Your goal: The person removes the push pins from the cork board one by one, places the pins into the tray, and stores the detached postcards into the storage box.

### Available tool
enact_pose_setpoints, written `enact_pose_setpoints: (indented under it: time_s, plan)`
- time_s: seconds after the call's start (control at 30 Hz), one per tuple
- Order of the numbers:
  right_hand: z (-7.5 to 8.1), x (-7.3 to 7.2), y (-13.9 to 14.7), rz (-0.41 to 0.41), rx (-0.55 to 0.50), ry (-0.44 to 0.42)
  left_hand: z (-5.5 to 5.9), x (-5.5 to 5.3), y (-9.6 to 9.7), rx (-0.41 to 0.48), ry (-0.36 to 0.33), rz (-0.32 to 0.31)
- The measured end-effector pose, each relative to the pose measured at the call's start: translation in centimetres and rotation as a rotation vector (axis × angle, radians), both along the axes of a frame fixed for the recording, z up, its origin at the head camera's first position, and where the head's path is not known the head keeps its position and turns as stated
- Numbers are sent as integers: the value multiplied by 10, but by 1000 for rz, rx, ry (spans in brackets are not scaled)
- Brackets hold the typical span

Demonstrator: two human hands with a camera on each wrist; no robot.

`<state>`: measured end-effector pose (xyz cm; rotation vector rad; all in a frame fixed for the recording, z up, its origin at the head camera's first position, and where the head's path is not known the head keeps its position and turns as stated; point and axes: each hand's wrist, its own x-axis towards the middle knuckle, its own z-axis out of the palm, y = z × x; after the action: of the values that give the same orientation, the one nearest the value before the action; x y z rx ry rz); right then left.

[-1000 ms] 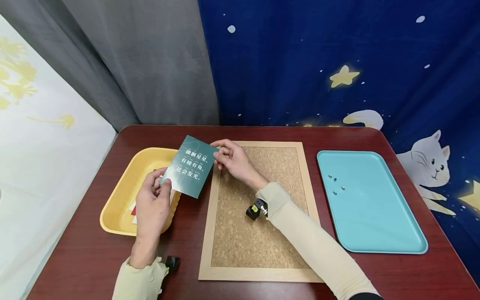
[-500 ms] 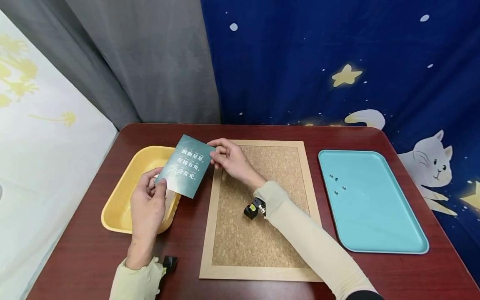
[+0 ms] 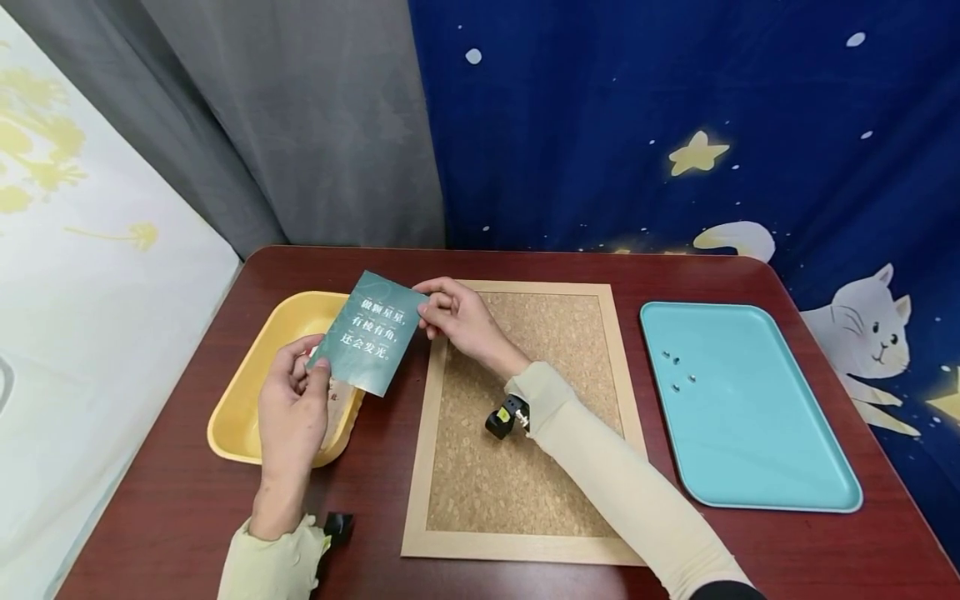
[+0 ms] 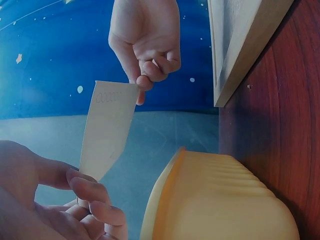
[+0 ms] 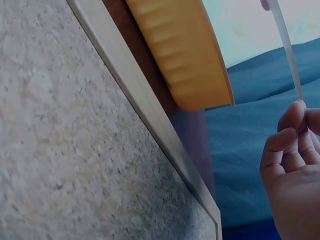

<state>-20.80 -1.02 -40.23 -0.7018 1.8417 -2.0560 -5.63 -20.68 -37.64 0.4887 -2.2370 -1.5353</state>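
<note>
A green postcard point(image 3: 372, 329) with white Chinese writing is held up between both hands, tilted, over the right rim of the yellow basket point(image 3: 238, 400). My left hand point(image 3: 294, 408) pinches its lower left corner between thumb and fingers. At the upper right corner, my right hand point(image 3: 472, 327) pinches it with thumb and index finger. From the left wrist view the card's pale back point(image 4: 107, 130) shows, with a row of small printed marks near the top. The right wrist view catches the card point(image 5: 289, 52) nearly edge-on. Inside the basket, partly hidden by the left hand, lie more cards point(image 3: 337, 408).
A wood-framed cork board point(image 3: 525, 483) lies mid-table under the right forearm. To its right is a blue tray point(image 3: 765, 417) holding several small shiny metal pieces point(image 3: 677, 361). The dark red table point(image 3: 375, 533) carries everything, with curtains behind.
The hands have shifted slightly left with the postcard, which stays pinched at both corners. The head view has turned a little. More of the cards in the basket shows beneath it.
</note>
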Motion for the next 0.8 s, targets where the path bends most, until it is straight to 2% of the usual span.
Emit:
enact_pose_setpoints:
  time_s: [0.4,0.63,0.8]
  plan:
    - [3,2,-8,9,-8,-11,0,3,-7,-28,-42,23]
    - [6,3,-14,14,41,3,1,6,-11,-16,-40,37]
    - [5,4,-17,9,86,29,-1,7,-13,-47,-43,61]
